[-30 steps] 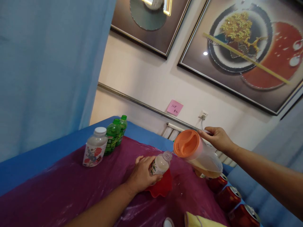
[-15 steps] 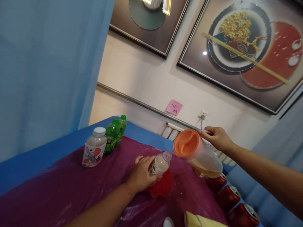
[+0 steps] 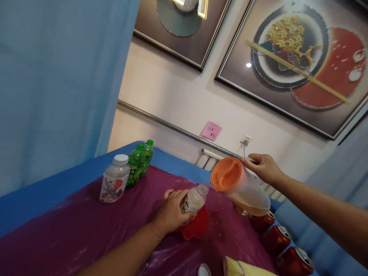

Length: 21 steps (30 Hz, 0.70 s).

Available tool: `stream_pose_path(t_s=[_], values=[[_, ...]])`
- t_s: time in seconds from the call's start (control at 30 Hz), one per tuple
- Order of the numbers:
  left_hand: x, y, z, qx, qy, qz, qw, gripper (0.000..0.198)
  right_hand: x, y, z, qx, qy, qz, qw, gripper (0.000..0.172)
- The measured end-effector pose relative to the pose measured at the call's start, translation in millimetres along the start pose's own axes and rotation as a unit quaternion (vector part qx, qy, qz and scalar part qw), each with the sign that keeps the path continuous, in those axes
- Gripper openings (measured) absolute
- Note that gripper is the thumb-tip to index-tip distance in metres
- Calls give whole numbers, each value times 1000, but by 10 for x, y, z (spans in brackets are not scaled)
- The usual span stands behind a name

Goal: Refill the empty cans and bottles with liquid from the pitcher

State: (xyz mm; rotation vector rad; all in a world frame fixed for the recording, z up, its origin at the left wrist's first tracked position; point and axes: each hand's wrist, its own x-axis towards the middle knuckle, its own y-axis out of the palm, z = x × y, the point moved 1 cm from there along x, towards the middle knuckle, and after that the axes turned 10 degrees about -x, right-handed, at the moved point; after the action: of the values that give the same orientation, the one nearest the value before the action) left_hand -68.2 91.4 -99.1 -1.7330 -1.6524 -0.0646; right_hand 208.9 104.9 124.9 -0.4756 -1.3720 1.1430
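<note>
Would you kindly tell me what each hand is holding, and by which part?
The left hand holds a small open bottle around its body; the right hand holds an orange-lidded pitcher by its handle.

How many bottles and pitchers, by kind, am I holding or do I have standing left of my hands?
Held leaf-print clear bottle: 1
Held orange-lidded translucent pitcher: 1
Green plastic bottles: 2
White-capped clear bottle: 1
Total: 5

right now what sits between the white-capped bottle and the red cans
In the head view, between the white-capped bottle and the red cans come the left hand, the small bottle it holds, the red dish and purple sheeting.
</note>
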Motion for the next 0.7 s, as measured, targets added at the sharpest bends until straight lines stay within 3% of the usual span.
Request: stream_pose_path(t_s=[0.7], values=[[1, 8, 11, 4, -1, -4, 1000, 59, 1, -29, 9, -10, -3, 3, 1000, 58]])
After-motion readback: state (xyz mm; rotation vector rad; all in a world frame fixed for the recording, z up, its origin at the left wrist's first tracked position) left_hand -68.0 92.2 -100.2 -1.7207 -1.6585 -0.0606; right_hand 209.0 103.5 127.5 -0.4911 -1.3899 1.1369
